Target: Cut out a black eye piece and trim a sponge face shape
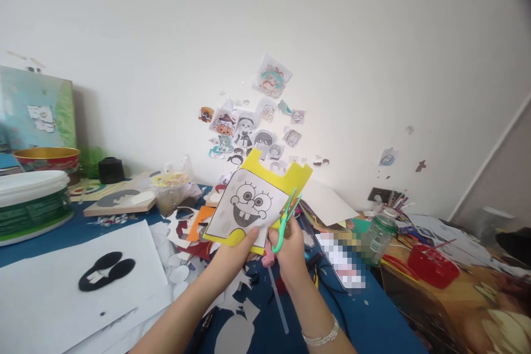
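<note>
Yellow sheet is held up above the blue surface, in front of both hands, with a white printed drawing of a grinning, round-eyed face against it. The left hand grips the two along their lower edge, thumb on the front. The right hand is closed around green scissors at the right side of the sheet; I cannot tell whether the blades are cutting. Paper scraps lie below. To the left rests a large white sheet with black shapes; a green bottle and a red basket stand to the right
</note>
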Tool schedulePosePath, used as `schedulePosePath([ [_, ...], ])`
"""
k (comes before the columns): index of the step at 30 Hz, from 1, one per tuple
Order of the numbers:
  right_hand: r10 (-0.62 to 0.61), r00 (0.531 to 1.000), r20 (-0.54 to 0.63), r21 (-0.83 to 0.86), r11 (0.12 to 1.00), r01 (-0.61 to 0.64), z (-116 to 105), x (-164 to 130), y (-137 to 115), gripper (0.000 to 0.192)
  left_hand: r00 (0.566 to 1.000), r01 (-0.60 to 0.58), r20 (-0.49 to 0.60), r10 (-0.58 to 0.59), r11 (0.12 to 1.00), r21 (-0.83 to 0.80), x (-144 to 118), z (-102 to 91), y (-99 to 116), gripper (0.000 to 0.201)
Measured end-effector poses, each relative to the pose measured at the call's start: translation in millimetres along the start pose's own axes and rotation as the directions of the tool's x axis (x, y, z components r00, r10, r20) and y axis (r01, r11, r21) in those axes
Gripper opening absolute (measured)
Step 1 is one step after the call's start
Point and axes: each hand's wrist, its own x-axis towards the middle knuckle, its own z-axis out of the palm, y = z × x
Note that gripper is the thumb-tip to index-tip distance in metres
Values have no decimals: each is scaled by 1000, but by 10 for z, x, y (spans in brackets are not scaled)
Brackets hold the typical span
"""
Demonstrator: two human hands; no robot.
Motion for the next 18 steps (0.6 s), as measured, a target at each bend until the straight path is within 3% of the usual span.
schedulePosePath([
  [5,-46,997,67,-70,996,51,-42,35,38,34,996,93,-11,-93,996,4,-9,10,19,40],
  [9,-16,996,89,-47,999,20,-75,76,84,30,990,138,-34,-138,990,4,42,-26,29,37],
  [13,-19,999,27,-23,1000,20,-148,125,101,28,965,248,-92,-244,968,43,120,-145,45,46],
  [15,-54,998,-15,9,999,54,-192,150,115,27,969,247,-34,-246,966,72,134,-198,47,48],
  [18,-56,997,-55,76,995,60,-237,184,153,32,966,211,142,-218,976,61,117,-226,27,48],
])
